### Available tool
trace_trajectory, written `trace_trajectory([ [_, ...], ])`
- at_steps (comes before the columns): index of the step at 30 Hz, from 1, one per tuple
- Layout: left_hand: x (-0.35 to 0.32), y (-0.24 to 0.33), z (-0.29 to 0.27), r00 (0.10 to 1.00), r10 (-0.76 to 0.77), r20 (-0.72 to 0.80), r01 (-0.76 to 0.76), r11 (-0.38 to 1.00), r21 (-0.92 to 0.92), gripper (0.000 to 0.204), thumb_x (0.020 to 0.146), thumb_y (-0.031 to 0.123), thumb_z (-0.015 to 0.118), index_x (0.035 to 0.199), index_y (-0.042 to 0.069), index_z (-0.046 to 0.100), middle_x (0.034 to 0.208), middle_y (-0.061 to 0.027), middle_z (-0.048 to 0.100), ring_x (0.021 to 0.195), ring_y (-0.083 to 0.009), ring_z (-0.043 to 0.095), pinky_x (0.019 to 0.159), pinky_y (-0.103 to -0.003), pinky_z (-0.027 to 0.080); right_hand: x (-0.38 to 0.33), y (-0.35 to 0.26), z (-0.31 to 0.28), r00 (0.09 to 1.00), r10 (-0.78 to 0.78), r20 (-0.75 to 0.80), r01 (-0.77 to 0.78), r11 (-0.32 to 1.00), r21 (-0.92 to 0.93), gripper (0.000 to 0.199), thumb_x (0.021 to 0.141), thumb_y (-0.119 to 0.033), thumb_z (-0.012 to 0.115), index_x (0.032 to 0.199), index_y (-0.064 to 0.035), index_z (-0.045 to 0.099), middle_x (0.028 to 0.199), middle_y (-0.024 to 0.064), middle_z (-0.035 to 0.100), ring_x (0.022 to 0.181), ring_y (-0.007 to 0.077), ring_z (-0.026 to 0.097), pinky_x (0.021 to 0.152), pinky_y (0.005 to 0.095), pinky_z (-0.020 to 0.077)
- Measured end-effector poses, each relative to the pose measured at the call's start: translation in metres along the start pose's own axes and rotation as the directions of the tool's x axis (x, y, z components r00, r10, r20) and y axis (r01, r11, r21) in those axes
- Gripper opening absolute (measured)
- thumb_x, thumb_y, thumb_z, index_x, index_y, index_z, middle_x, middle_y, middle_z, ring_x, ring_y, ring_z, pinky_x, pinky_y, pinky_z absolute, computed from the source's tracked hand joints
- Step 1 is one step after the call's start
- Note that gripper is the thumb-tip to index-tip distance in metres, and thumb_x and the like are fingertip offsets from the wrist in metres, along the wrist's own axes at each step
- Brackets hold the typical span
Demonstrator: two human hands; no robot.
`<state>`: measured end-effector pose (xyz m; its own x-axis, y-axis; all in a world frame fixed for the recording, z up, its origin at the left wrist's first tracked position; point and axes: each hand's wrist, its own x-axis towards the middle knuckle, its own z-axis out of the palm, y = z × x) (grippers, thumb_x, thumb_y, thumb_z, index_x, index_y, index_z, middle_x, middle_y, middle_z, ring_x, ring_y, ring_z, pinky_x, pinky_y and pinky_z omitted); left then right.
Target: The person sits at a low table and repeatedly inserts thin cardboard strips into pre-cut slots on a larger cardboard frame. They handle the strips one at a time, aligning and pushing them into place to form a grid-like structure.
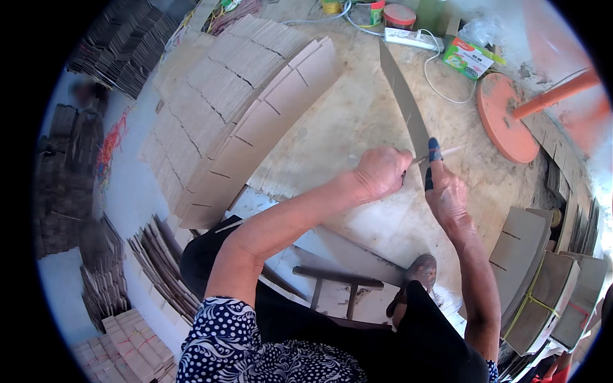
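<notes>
My left hand (381,171) is closed around the handle end of a long broad knife (402,102) whose blade points away from me over the worn wooden board (345,121). My right hand (445,189) is just to its right, with a dark wrap on the forefinger, pinching a thin pale sliver (447,152) against the blade's lower edge. A big fanned stack of notched cardboard pieces (236,108) lies to the left of both hands.
An orange round stand base (504,118) with its pole sits at the right. A power strip (414,39), jars and a green box (469,57) line the far edge. Bundled cardboard stacks (543,287) stand at lower right, more piles on the floor at left. A small stool (335,281) is by my knees.
</notes>
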<state>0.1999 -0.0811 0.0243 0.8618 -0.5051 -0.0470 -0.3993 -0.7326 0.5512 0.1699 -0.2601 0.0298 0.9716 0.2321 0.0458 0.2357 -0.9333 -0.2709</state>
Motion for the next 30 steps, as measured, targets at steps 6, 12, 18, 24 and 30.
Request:
trace_trajectory([
  [6,-0.009,-0.090,-0.080,0.846,-0.074,-0.529,0.101,0.995,0.021,0.059,0.075,0.024,0.075,0.122,0.001,0.049,0.112,-0.0210,0.057,0.105,-0.0348,0.056,0.091,-0.039,0.046,0.009,0.009,-0.025,0.929,0.042,-0.367,0.077,0.949,0.304,0.064,0.081,-0.005,0.066,0.139,-0.0091,0.040,0.069,0.0100,0.061,0.056,0.0258,0.060,0.052,0.0357,0.0492],
  [12,-0.007,-0.194,-0.125,0.823,-0.387,-0.416,0.557,0.690,0.462,0.073,0.071,0.030,0.078,0.124,-0.004,0.042,0.128,-0.0198,0.045,0.119,-0.0344,0.043,0.100,-0.041,0.038,0.065,-0.013,-0.028,0.958,-0.153,-0.242,0.172,0.983,0.058,0.053,0.082,-0.006,0.064,0.132,-0.0070,0.047,0.089,0.0173,0.064,0.079,0.0352,0.063,0.067,0.0413,0.0494],
  [18,-0.017,-0.214,-0.130,0.934,-0.129,-0.333,0.301,0.784,0.543,0.046,0.073,0.021,0.073,0.107,0.000,0.052,0.122,-0.0201,0.052,0.109,-0.0368,0.051,0.090,-0.040,0.043,0.069,-0.012,-0.004,0.999,0.024,0.047,-0.028,0.997,0.074,0.052,0.078,-0.004,0.058,0.128,-0.0048,0.045,0.085,0.0177,0.062,0.079,0.0381,0.061,0.067,0.0466,0.0469],
  [24,-0.023,-0.209,-0.176,0.807,-0.356,-0.471,0.461,0.879,0.126,0.019,0.075,0.009,0.065,0.090,0.003,0.055,0.087,-0.0213,0.061,0.088,-0.0394,0.058,0.073,-0.047,0.046,0.062,0.001,-0.008,0.953,0.134,0.270,-0.148,0.988,0.031,0.052,0.078,-0.002,0.053,0.129,-0.0029,0.041,0.081,0.0234,0.063,0.079,0.0410,0.061,0.070,0.0502,0.0461],
  [30,-0.040,-0.197,-0.148,0.952,-0.215,-0.218,0.296,0.830,0.472,0.024,0.076,0.002,0.061,0.098,0.004,0.054,0.108,-0.0202,0.056,0.095,-0.0396,0.054,0.080,-0.042,0.044,0.046,-0.010,-0.030,0.973,0.069,0.220,-0.090,0.992,0.085,0.050,0.073,0.001,0.053,0.123,-0.0010,0.044,0.079,0.0242,0.063,0.078,0.0421,0.061,0.070,0.0494,0.0473],
])
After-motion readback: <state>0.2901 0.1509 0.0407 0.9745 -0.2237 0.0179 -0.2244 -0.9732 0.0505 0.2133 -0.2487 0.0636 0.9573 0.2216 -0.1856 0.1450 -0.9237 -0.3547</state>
